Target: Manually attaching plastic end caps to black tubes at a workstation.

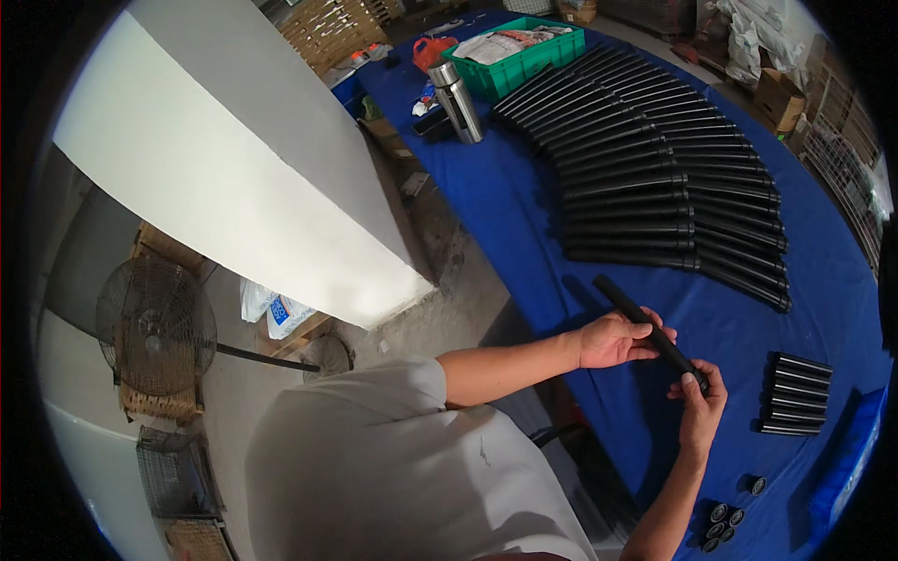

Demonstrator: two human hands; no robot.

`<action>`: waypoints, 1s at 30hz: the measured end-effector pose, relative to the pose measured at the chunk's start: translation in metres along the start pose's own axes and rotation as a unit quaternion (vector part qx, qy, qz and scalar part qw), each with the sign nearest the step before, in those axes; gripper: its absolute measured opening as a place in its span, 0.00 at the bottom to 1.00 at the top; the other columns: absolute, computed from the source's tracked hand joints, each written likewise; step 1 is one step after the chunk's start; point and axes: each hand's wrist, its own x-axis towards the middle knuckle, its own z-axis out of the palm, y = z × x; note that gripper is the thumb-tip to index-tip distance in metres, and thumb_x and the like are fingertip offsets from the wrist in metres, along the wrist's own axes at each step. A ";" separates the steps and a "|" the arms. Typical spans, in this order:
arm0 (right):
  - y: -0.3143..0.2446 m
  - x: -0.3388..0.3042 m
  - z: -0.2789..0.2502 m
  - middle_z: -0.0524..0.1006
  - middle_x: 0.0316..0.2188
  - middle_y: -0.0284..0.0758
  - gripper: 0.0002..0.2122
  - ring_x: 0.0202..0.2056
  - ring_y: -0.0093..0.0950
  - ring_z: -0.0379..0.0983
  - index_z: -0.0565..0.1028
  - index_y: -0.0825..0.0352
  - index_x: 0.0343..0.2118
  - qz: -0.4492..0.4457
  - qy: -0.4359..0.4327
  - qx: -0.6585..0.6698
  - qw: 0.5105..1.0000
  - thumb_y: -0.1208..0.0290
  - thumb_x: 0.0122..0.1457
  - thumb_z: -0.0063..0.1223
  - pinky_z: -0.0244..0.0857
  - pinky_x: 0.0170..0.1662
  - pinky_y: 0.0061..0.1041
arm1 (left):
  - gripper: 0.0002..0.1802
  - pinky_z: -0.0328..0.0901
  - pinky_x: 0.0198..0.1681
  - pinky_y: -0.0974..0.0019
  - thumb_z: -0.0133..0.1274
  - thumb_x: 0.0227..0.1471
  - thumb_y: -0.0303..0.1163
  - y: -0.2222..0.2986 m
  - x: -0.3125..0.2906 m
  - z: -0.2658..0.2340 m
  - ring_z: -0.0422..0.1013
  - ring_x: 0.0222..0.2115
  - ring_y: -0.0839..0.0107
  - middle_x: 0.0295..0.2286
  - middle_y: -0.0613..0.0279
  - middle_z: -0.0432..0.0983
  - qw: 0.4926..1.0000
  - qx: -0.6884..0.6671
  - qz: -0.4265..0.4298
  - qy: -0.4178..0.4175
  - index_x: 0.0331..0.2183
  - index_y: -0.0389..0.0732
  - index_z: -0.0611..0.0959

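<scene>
A long black tube (660, 338) is held slantwise above the blue-covered table. My left hand (613, 340) wraps round its middle, with the thumb lying across the top. At the tube's near end, my right hand (702, 397) has its fingers and thumb closed round the tip; what the fingertips cover there is hidden. Beyond my hands lie rows of similar black tubes (627, 196) packed side by side. To the right of my right hand, several shorter black tubes (797, 395) lie in a neat stack. Small round black caps (718, 512) sit nearer to me.
At the far end of the blue table cover (505, 234) stand a steel flask (456, 105) and a green crate (524, 58) with cloth or bags inside. A blue plastic package (849, 463) lies at the right edge. Left are a white pillar (281, 159) and a standing fan (154, 323).
</scene>
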 end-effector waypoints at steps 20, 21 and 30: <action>-0.014 0.008 -0.045 0.68 0.17 0.25 0.11 0.16 0.18 0.70 0.73 0.69 0.40 0.067 0.146 0.272 0.949 0.71 0.57 0.58 0.62 0.16 0.16 | 0.37 0.69 0.55 0.51 0.46 0.54 0.15 0.023 -0.034 0.043 0.67 0.56 0.46 0.57 0.36 0.64 0.937 0.256 -0.221 -0.093 0.65 0.41 0.60; -0.015 0.008 -0.045 0.68 0.17 0.25 0.11 0.16 0.18 0.70 0.73 0.69 0.40 0.078 0.129 0.263 0.953 0.71 0.57 0.58 0.62 0.16 0.15 | 0.36 0.70 0.54 0.51 0.47 0.56 0.19 0.024 -0.030 0.045 0.68 0.55 0.46 0.56 0.34 0.65 0.937 0.210 -0.261 -0.099 0.65 0.40 0.59; -0.017 0.008 -0.046 0.70 0.21 0.28 0.13 0.18 0.19 0.70 0.71 0.68 0.42 0.021 0.129 0.207 0.970 0.71 0.56 0.60 0.66 0.20 0.19 | 0.21 0.68 0.20 0.78 0.59 0.56 0.30 -0.002 0.030 0.087 0.72 0.21 0.81 0.30 0.61 0.78 0.823 0.520 -0.228 -0.011 0.49 0.33 0.72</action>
